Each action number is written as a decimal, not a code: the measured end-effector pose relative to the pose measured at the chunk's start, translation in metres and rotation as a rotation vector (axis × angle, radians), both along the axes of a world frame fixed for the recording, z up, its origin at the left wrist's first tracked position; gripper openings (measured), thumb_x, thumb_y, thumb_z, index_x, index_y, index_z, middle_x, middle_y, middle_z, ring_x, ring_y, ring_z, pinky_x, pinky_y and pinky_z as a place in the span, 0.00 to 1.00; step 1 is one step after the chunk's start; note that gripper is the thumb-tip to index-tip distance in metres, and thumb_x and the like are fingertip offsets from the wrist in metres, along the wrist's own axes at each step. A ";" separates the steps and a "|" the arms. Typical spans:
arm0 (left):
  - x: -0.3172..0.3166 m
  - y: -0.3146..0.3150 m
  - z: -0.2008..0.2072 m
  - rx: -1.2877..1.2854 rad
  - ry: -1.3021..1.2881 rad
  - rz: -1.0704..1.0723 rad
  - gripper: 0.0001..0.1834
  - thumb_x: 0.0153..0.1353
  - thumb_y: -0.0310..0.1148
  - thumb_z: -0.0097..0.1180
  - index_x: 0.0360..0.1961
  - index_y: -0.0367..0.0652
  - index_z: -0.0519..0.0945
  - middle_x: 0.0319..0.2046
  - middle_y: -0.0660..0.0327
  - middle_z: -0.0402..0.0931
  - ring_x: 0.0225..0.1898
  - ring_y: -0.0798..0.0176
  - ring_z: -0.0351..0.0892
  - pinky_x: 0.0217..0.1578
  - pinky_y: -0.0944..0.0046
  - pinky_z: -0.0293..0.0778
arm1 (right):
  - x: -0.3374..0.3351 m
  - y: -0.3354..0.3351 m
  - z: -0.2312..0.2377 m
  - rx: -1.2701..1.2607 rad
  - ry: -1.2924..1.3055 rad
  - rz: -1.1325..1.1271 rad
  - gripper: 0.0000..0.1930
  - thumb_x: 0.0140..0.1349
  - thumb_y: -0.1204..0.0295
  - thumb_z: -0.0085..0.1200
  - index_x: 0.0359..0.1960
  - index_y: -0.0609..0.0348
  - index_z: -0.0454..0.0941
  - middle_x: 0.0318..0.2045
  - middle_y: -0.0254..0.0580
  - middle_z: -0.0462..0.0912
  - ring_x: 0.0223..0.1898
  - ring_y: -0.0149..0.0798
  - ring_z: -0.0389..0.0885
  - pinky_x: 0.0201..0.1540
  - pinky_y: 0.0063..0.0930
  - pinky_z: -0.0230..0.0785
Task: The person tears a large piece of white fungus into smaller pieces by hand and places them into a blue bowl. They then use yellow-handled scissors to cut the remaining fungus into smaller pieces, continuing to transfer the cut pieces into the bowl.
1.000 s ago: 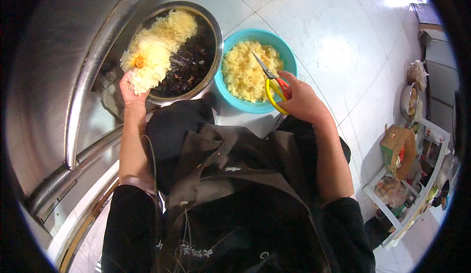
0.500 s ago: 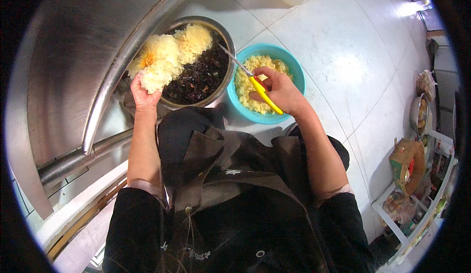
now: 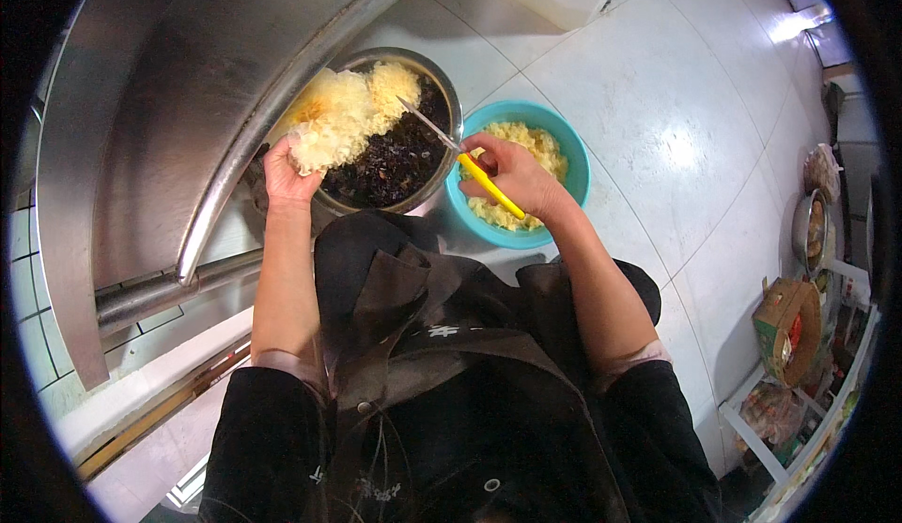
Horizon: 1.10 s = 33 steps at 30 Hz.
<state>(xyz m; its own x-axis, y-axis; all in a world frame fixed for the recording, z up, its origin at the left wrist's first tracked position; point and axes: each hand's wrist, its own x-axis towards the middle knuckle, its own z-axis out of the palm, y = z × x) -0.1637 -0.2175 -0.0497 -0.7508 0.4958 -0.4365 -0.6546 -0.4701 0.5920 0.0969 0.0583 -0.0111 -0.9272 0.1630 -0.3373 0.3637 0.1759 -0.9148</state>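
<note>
The fingers of the left hand (image 3: 291,180) grasped the lower left edge of a frilled pale yellow clump (image 3: 329,124), which lay over the left and far part of a steel basin (image 3: 456,117) of dark pieces (image 3: 395,168). The fingers of the right hand (image 3: 517,175) were closed about the yellow handle of scissors (image 3: 485,180), above a turquoise basin (image 3: 579,171) of pale yellow pieces (image 3: 550,147). The clump lay to the upper left of the right fingers, its long axis rising rightward from the nearer, left hand. The scissors slanted up and leftward, their tip at the clump's smaller right-hand lobe; whether tip and lobe touched could not be told.
</note>
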 end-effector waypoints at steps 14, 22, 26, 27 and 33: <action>0.021 0.021 -0.020 -0.210 0.184 -0.013 0.18 0.60 0.26 0.56 0.51 0.29 0.78 0.47 0.50 0.82 0.49 0.51 0.82 0.53 0.52 0.79 | -0.017 -0.021 0.003 -0.406 -0.071 0.012 0.31 0.58 0.51 0.68 0.57 0.55 0.75 0.27 0.31 0.79 0.27 0.25 0.75 0.27 0.18 0.65; 0.027 0.025 -0.015 -0.242 0.188 -0.060 0.17 0.62 0.26 0.57 0.51 0.29 0.78 0.45 0.51 0.82 0.46 0.52 0.84 0.51 0.54 0.80 | -0.030 -0.028 0.014 -0.464 -0.164 -0.018 0.34 0.60 0.42 0.61 0.56 0.58 0.75 0.20 0.32 0.75 0.19 0.25 0.73 0.19 0.19 0.62; 0.032 0.029 -0.011 -0.251 0.200 -0.058 0.17 0.61 0.24 0.58 0.51 0.29 0.78 0.45 0.51 0.83 0.46 0.53 0.84 0.50 0.54 0.81 | -0.034 -0.024 0.011 -0.456 -0.169 0.027 0.30 0.63 0.41 0.57 0.48 0.58 0.77 0.18 0.33 0.74 0.13 0.26 0.70 0.16 0.20 0.61; 0.033 0.030 -0.010 -0.250 0.202 -0.070 0.17 0.60 0.24 0.58 0.51 0.29 0.78 0.45 0.52 0.83 0.46 0.53 0.84 0.50 0.54 0.81 | -0.034 -0.025 0.008 -0.462 -0.169 0.038 0.29 0.63 0.41 0.56 0.46 0.57 0.77 0.17 0.33 0.74 0.12 0.26 0.70 0.15 0.20 0.61; 0.035 0.034 -0.011 -0.244 0.223 -0.088 0.17 0.60 0.23 0.59 0.50 0.29 0.79 0.45 0.52 0.83 0.46 0.53 0.84 0.50 0.55 0.81 | -0.036 -0.023 0.001 -0.479 -0.189 0.041 0.27 0.64 0.41 0.55 0.37 0.56 0.75 0.16 0.33 0.73 0.11 0.27 0.69 0.13 0.22 0.61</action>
<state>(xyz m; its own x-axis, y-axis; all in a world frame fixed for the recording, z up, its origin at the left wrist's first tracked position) -0.1286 -0.1840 -0.0610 -0.8002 0.4641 -0.3797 -0.5279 -0.2448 0.8132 0.0604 0.0352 -0.0105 -0.8453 -0.0858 -0.5274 0.5319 -0.2287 -0.8153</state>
